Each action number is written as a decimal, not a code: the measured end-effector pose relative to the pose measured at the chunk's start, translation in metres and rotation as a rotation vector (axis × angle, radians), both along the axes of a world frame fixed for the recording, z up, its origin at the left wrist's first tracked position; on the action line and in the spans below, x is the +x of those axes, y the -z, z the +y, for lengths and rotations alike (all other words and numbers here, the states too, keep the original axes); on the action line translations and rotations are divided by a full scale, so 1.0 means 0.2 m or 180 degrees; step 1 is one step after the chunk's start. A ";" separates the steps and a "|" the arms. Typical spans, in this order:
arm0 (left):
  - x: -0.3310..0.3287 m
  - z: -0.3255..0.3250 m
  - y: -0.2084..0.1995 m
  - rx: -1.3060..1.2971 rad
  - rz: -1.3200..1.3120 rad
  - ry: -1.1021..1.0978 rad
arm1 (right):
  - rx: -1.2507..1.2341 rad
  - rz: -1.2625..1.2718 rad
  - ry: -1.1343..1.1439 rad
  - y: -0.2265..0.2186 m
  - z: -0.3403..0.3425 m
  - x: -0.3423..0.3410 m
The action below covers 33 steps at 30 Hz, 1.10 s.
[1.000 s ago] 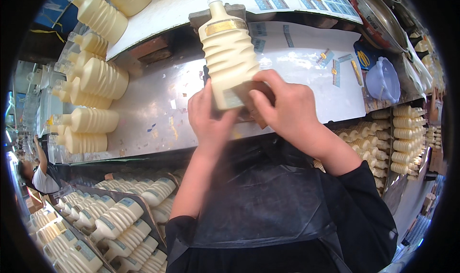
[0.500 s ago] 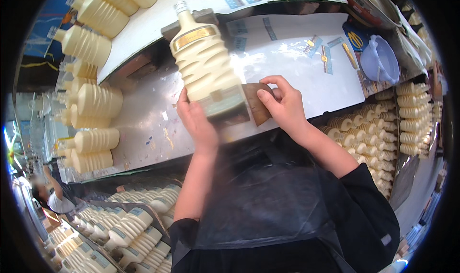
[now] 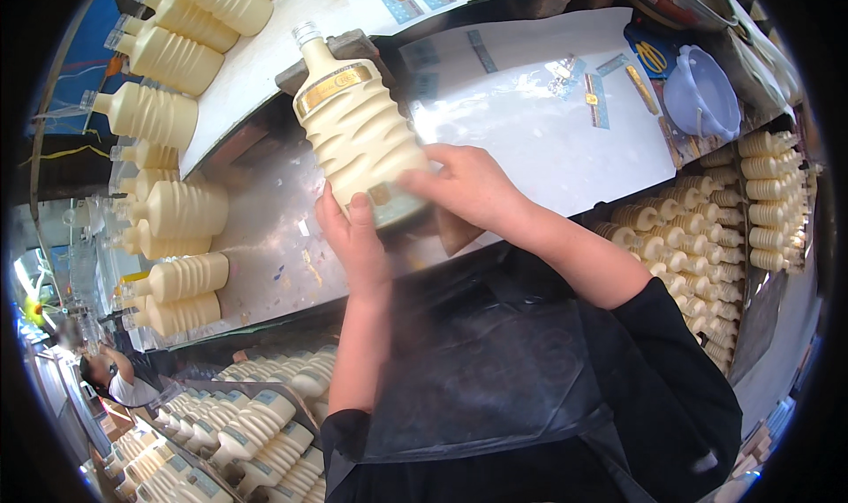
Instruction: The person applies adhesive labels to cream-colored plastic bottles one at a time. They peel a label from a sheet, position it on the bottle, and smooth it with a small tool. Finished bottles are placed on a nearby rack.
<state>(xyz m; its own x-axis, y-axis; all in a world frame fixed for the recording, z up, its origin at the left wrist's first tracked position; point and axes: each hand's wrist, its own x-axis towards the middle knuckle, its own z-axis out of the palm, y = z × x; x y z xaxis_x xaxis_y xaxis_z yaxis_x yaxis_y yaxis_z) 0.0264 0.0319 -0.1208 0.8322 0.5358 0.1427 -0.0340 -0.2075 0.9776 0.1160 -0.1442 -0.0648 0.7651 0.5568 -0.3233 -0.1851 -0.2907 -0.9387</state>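
Ribbed cream bottle (image 3: 360, 136) lies above the tabletop (image 3: 274, 229), neck away from the person. The left hand (image 3: 356, 242) clasps its base with fingers; the right hand (image 3: 477, 189) touches the other side, over a brown slab (image 3: 458, 230), its fingers' grip unclear.

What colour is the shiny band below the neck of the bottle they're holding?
Gold. The band on the cream bottle shows best in the head view.

Lighting: bright. Glare: patches on white sheet (image 3: 530, 145), sheen on metal counter (image 3: 265, 225). Apron (image 3: 495, 379): dark, soft in detail. Distortion: fisheye bending toward rim; corners black.
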 end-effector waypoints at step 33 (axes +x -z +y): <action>-0.03 -0.01 -0.02 -0.1164 -0.0346 0.0150 | 0.0166 -0.2867 0.0227 -0.05 -0.01 -0.09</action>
<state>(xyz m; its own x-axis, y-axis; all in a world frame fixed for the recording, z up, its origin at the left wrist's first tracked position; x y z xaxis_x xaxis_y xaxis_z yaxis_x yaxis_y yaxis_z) 0.0199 0.0301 -0.1160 0.8477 0.5292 0.0379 -0.1427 0.1585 0.9770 0.0986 -0.1454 -0.0544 0.7495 0.4955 0.4389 0.6101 -0.2597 -0.7486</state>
